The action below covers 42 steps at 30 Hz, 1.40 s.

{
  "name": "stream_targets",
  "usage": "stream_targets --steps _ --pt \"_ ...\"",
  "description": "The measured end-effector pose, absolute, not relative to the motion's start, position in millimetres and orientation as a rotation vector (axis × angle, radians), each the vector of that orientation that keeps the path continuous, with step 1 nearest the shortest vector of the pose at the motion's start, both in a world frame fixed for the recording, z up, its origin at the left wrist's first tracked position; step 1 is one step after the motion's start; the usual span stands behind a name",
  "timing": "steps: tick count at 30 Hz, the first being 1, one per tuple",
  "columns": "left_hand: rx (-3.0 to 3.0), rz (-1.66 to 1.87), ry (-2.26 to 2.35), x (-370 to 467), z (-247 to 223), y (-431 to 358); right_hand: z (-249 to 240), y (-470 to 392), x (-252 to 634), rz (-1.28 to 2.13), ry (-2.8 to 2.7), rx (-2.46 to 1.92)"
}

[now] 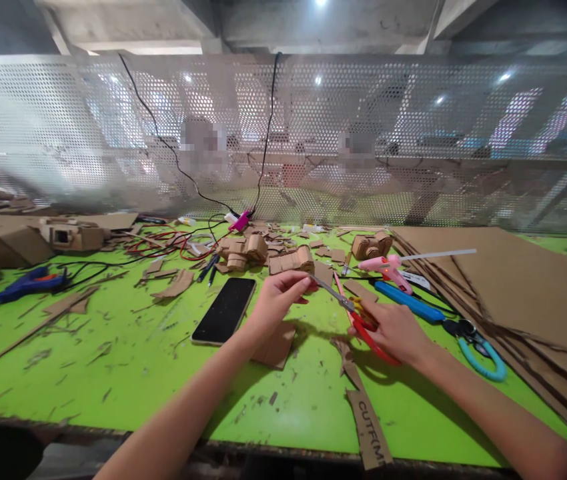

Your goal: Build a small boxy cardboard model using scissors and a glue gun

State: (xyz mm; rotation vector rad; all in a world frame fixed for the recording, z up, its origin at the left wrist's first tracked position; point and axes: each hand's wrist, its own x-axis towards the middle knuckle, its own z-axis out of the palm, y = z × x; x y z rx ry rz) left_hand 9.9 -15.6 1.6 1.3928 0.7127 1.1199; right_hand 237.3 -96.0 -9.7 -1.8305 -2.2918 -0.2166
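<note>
Red-handled scissors (372, 341) are held in my right hand (396, 330), their blades pointing up and left toward my left hand (286, 293). The fingers of my left hand are pinched together near the blade tips; what they hold, if anything, is too small to make out. Beneath my left hand, a flat brown cardboard piece (277, 347) lies on the green table (163, 393). A black phone (224, 311) rests left of it. Just beyond my left hand stands a small cardboard model (291, 260). A printed cardboard strip (369, 427) lies below the scissors.
A pink glue gun (391, 268), a blue tool (408, 301) and teal-handled cutters (483, 357) lie to the right, beside stacked cardboard sheets (523, 287). At left is a blue glue gun (31, 285). Cardboard models, scraps and cables lie toward the perforated metal screen (293, 133).
</note>
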Motion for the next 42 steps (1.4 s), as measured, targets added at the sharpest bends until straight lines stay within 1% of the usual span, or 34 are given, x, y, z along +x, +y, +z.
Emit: stream_targets --steps 7,12,16,19,25,31,37,42 --pt "1.364 1.109 0.740 11 5 -18 -9 -98 237 -0.269 -2.286 -1.806" --pt "1.318 1.105 0.769 10 8 -21 -12 -93 241 -0.074 -2.138 -1.745" --pt "1.295 1.123 0.745 11 5 -20 -10 -92 242 0.094 -2.149 -1.655" --pt "1.286 1.126 0.732 12 4 -19 -9 -95 238 0.143 -2.169 -1.703" --pt "1.342 1.069 0.738 13 5 -18 -9 -99 230 -0.040 -2.160 -1.783" --pt "1.439 1.072 0.755 13 1 -17 -9 -97 235 -0.181 -2.178 -1.759" --pt "1.541 1.070 0.794 11 1 -16 -7 -98 235 -0.184 -2.202 -1.774" --pt "1.500 1.100 0.773 10 3 -16 -6 -98 232 -0.073 -2.184 -1.801"
